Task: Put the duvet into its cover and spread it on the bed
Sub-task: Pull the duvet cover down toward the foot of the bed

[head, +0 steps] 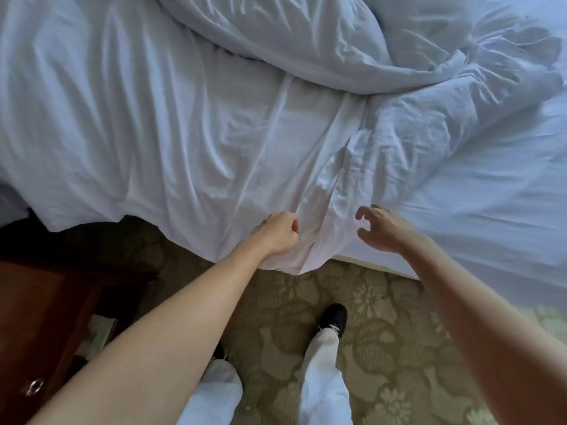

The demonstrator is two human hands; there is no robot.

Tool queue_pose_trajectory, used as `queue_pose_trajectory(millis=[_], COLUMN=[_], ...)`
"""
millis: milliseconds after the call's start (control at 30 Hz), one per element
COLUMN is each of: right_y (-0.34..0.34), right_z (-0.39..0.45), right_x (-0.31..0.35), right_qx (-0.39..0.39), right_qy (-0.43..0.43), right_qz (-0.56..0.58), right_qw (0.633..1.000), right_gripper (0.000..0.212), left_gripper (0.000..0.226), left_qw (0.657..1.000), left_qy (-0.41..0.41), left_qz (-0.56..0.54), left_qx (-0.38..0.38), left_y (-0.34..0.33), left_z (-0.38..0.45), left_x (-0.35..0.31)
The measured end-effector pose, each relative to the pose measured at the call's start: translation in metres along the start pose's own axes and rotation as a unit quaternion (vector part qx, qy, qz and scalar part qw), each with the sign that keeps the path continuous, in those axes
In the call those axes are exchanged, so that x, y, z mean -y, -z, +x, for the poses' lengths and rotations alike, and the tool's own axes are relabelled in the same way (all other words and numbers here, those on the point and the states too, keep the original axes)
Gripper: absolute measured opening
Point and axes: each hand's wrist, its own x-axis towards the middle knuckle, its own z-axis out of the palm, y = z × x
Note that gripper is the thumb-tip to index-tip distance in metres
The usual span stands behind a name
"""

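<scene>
Left hand [277, 233] gripped the duvet cover [171, 142] at the bed [491, 216] edge, right hand [382, 230] just beside, fingers loosely curled, holding nothing.

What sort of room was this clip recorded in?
Probably a hotel bedroom: a bed with white bedding, flower-patterned carpet, and a dark wooden bedside cabinet on the left.

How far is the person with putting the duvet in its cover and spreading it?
Nothing looks finished: the duvet lies bunched at the far side of the bed. In hand: the left hand grips the flat cover at its hanging edge, while the right hand hovers open beside it. Left: filling the cover and spreading it.
</scene>
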Motion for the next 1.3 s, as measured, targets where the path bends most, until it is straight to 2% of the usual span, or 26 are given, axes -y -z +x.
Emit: queue_pose_trajectory(millis=[133,333,500,667,767,833,967,1067,1133,1300], right_y=[0.02,0.051,0.078,0.095,0.104,0.114,0.142,0.161,0.172,0.189], right_z=[0.016,0.042,0.078,0.123,0.151,0.169,0.215,0.253,0.273,0.296], right_x=[-0.054,-0.124,-0.16,-0.173,-0.179,-0.183,-0.19,-0.194,-0.197,-0.204], right_qx=[-0.038,-0.049,-0.081,-0.091,-0.082,-0.079,-0.055,-0.022,-0.011,0.029], right_qy=[0.017,0.054,0.101,0.103,0.092,0.096,0.122,0.152,0.166,0.177], right_qz=[0.002,0.003,-0.041,-0.083,-0.1,-0.117,-0.141,-0.173,-0.17,-0.144], right_qw=[0.999,0.997,0.991,0.987,0.987,0.985,0.981,0.973,0.971,0.973], right_gripper=[0.043,0.051,0.06,0.079,0.095,0.107,0.132,0.141,0.146,0.145], left_gripper=[0.018,0.015,0.016,0.043,0.075,0.095,0.112,0.12,0.123,0.102], left_qw=[1.0,0.994,0.984,0.974,0.975,0.981,0.984,0.978,0.972,0.953], left_qy=[-0.002,0.014,0.014,0.013,0.022,0.048,0.096,0.137,0.148,0.181], left_qz=[-0.004,0.031,0.065,0.126,0.096,0.067,-0.036,-0.068,-0.131,-0.221], left_qx=[-0.022,-0.104,-0.166,-0.19,-0.2,-0.173,-0.143,-0.142,-0.13,-0.101], left_y=[-0.017,-0.025,-0.019,-0.018,-0.019,-0.018,-0.009,0.0,0.007,0.013], left_z=[0.035,0.096,0.145,0.189,0.217,0.238,0.289,0.326,0.343,0.353], left_x=[-0.062,-0.143,-0.189,-0.198,-0.198,-0.202,-0.218,-0.227,-0.233,-0.241])
